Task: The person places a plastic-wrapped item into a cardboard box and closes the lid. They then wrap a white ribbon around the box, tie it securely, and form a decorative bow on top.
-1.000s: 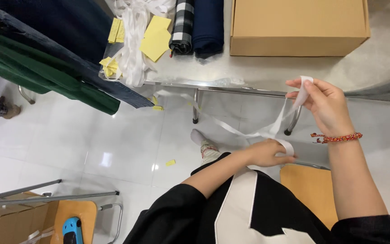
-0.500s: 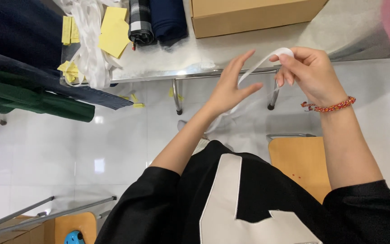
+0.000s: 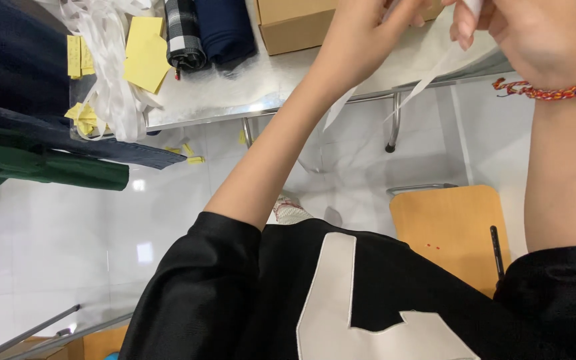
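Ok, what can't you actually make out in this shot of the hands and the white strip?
Head view only:
- Left hand: fingertips cut off by the top edge.
- Right hand: its grip is cut off by the top edge.
- White strip: upper end runs out of frame between the hands.
- Cardboard box: mostly cropped, partly behind the left hand.

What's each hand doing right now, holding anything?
Left hand: closed around the white strip; fingertips out of view.
Right hand: fingers curled, pinching the same white strip at the top edge.
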